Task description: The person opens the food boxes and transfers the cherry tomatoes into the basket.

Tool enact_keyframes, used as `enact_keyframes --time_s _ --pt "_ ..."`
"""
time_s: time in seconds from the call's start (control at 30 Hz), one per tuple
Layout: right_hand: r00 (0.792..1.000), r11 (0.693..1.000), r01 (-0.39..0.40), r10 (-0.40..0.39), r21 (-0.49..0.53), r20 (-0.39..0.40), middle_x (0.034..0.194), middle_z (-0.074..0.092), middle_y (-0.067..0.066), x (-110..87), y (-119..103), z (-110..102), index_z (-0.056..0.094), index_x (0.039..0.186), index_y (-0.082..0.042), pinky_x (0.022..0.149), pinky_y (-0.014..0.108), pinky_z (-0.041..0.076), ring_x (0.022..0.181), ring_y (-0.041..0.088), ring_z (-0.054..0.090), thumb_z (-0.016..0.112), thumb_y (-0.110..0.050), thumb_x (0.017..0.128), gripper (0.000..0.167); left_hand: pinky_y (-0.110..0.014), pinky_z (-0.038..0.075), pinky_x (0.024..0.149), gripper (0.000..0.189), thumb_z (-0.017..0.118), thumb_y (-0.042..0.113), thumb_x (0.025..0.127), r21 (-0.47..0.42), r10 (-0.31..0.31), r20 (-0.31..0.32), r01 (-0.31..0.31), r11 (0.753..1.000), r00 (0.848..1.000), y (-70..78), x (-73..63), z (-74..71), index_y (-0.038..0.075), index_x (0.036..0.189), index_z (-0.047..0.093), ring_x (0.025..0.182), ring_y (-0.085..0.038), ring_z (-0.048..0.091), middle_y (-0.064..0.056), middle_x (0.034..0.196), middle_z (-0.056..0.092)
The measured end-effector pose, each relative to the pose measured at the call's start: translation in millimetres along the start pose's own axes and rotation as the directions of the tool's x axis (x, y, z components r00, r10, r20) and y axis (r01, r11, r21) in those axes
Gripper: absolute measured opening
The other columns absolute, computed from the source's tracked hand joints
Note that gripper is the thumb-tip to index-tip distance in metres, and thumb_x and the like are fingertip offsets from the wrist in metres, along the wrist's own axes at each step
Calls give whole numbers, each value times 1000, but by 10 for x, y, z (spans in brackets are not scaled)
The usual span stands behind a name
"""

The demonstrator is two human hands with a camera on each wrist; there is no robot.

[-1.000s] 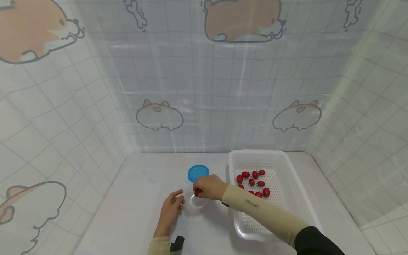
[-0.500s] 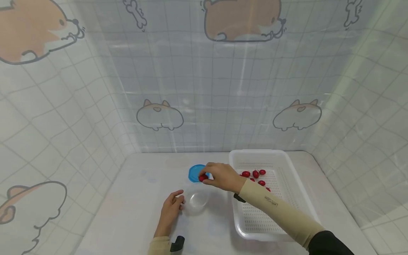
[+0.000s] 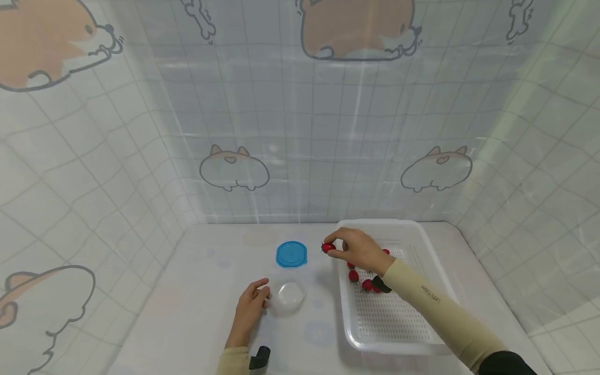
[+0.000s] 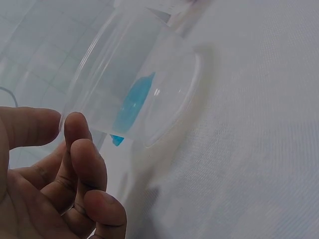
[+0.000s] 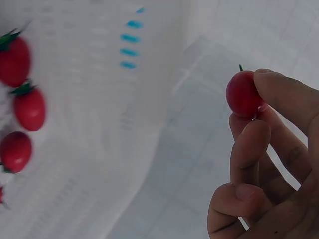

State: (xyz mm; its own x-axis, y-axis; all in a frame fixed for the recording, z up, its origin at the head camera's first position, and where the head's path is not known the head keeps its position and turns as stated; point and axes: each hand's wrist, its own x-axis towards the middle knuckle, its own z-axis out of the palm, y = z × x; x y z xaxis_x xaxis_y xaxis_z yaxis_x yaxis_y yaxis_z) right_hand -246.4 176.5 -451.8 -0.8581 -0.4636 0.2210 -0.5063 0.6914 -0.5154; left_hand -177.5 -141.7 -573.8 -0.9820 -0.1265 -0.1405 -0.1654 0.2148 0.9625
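My right hand (image 3: pixel 358 249) pinches a red cherry tomato (image 3: pixel 328 248) between thumb and fingertips, above the left rim of a white perforated basket (image 3: pixel 389 333). The right wrist view shows this cherry tomato (image 5: pixel 244 93) with a short green stem. On the table, a clear plastic container (image 3: pixel 288 298) stands upright, with my left hand (image 3: pixel 250 307) at its left side. Up close in the left wrist view, the left thumb and index fingertip pinch the rim of the clear container (image 4: pixel 174 74). No tomato shows inside it.
Several cherry tomatoes (image 3: pixel 353 276) lie in the basket, some hidden by the right hand and forearm. A blue lid (image 3: pixel 291 254) rests flat behind the container. Patterned curtain walls (image 3: pixel 319 130) enclose the white table (image 3: pixel 187 312) at the back and sides.
From over the clear container, my right hand has moved back and right, past the blue lid to the basket's rim, keeping the cherry tomato. The left hand and container have stayed put.
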Motion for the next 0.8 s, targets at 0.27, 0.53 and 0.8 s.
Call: enact_keyframes --time_s 0.27,0.53,0.8 --pt "997 996 -80 79 45 13 108 68 -13 -172 294 -23 72 118 -23 53 28 48 59 10 54 77 -31 92 28 -30 48 70 36 59 20 103 -5 -7 -2 7 1000 1000 -21 -1 -9 4 135 59 76 -20 57 -13 94 67" --pt "989 987 -149 149 59 15 112 70 -3 -437 574 -92 71 118 -17 58 30 50 65 14 59 78 -26 91 30 -30 48 69 35 59 18 102 7 0 5 0 1000 1000 -29 -10 -26 4 135 59 78 -24 58 -15 95 67" --pt "973 972 -228 230 -53 35 100 69 -5 -567 814 -64 73 110 -17 75 38 51 84 18 61 81 -28 88 26 -30 47 71 35 59 18 102 1 6 -3 -6 1000 1000 -11 -8 -29 4 134 60 79 -24 59 -12 94 67"
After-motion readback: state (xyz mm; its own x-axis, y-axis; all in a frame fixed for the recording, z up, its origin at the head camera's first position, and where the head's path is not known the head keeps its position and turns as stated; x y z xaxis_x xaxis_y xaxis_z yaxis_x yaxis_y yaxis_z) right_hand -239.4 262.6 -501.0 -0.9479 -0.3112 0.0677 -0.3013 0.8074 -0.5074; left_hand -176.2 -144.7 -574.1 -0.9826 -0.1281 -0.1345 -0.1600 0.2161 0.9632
